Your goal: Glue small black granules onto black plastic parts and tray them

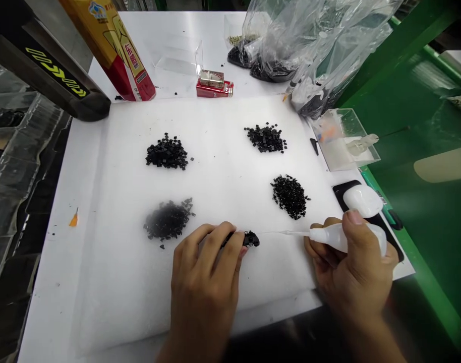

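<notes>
My left hand [210,277] rests on the white board [120,282], its fingers closed over a small black part [252,239] whose right end sticks out. The rest of that part is hidden under the fingers. In my right hand [353,267] is a white squeeze bottle [334,238], gripped between thumb and fingers. Its long thin nozzle points left, with the tip close to the black part; I cannot tell whether they touch. Nearest my left hand is a blurred pile of small black pieces [168,220]. Small shiny black pieces [290,196] lie above the nozzle.
Two more piles of flat black pieces [167,152] [266,138] lie farther back. A lighter [211,78] sits on a red box. Clear bags [291,50], a clear box [342,146] and a black phone-like slab [344,189] under a white object line the right side. A dark bottle [45,65] and red-yellow carton [117,50] stand back left.
</notes>
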Demonstrator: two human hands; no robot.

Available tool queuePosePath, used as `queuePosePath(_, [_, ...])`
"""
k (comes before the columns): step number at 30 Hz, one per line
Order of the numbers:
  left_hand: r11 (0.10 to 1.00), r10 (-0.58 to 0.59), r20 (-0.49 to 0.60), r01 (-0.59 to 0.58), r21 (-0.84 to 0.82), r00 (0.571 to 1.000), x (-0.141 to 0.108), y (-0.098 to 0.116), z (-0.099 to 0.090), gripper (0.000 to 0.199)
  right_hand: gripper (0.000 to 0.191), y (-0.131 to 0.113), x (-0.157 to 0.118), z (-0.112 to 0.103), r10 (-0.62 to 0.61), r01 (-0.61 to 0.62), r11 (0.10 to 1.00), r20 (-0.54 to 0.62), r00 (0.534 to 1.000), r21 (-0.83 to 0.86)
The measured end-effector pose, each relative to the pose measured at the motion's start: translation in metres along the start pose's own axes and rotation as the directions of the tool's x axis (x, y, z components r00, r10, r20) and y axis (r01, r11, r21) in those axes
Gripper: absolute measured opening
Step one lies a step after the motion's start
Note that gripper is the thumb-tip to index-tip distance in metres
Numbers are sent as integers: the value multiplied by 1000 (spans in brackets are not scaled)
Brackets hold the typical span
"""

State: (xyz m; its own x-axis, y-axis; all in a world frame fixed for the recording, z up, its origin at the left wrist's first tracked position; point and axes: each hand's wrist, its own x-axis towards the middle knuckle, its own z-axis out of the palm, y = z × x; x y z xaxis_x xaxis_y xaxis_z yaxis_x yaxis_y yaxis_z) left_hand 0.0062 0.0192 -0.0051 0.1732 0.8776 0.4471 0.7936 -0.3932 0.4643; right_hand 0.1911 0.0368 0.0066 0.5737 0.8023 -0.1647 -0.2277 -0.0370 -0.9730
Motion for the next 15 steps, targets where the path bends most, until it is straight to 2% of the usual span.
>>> queuePosePath(4, [1000, -16, 3, 16, -2, 1000, 1, 2, 1, 19, 35, 1, -1, 0, -40, 42, 998, 39, 998, -38])
queuePosePath(15, [999, -43, 18, 43, -12, 999, 2, 4, 0, 18, 36, 3, -4, 0, -89, 91, 990, 27, 996, -105])
